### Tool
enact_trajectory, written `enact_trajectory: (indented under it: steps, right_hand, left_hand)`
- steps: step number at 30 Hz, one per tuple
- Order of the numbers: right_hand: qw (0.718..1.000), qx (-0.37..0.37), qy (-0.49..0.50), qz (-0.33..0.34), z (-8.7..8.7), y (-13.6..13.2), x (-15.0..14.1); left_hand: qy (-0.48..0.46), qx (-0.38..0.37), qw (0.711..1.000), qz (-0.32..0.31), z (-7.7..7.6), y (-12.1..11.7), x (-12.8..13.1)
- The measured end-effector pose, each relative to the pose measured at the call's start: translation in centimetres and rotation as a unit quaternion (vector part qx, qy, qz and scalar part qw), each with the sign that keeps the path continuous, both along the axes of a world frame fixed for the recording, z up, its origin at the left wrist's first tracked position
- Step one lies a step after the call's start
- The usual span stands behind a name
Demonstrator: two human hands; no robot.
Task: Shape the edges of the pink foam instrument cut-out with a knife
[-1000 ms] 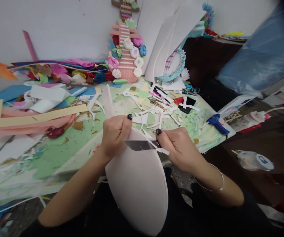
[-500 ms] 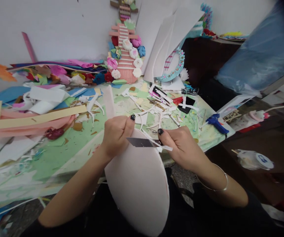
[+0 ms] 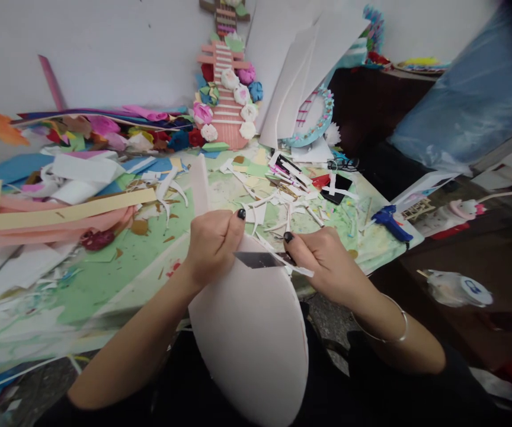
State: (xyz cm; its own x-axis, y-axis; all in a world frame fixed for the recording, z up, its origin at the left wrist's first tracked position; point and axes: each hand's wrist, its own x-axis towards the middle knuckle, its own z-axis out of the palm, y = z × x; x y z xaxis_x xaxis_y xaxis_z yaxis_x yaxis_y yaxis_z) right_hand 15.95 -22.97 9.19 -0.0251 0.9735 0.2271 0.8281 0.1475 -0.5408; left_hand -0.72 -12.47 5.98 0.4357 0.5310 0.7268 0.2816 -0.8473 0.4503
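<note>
A white foam board (image 3: 251,338) with a rounded body and a long narrow neck lies tilted between my lap and the table edge. My left hand (image 3: 214,243) is closed around the board where the neck meets the body, thumb on top. In my right hand (image 3: 322,255) is a knife, its handle mostly hidden by the fingers. The flat dark blade (image 3: 260,260) crosses the upper right edge of the board and points toward my left hand. A thin white trimmed strip (image 3: 298,270) curls off that edge beside my right thumb.
Paper scraps, pens and offcuts litter the green table (image 3: 105,273). A blue glue gun (image 3: 392,222) lies at the right corner. A pink guitar-shaped piece with paper flowers (image 3: 227,101) leans on the wall, with colored paper (image 3: 105,127) left of it.
The blade has slipped slightly down and right along the board's edge, and the trimmed strip moved with it. My left hand and the board have shifted very slightly.
</note>
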Motion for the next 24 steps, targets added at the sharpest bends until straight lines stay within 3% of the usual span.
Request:
enact_trajectory:
  steps: [5,10,14,19,24]
  right_hand:
    - [1.000,0.007,0.021,0.000,-0.4,0.1,0.1]
    - [0.999,0.028,0.018,0.013,0.4,-0.1,-0.2]
    - [0.998,0.044,0.011,0.034,0.6,0.0,-0.3]
    - [1.000,0.017,0.023,0.005,-0.6,0.2,0.2]
    - [0.998,0.027,0.053,-0.018,-1.6,0.9,1.4]
  left_hand:
    - [-0.001,0.000,1.000,0.004,-0.1,0.0,-0.1]
    - [0.056,0.018,0.998,0.022,0.0,0.1,0.2]
    - [0.038,0.020,0.999,0.009,-0.1,0.0,0.4]
    - [-0.026,-0.029,0.999,-0.032,0.1,-0.3,0.1]
    - [-0.023,-0.017,1.000,0.001,0.2,0.1,-0.2]
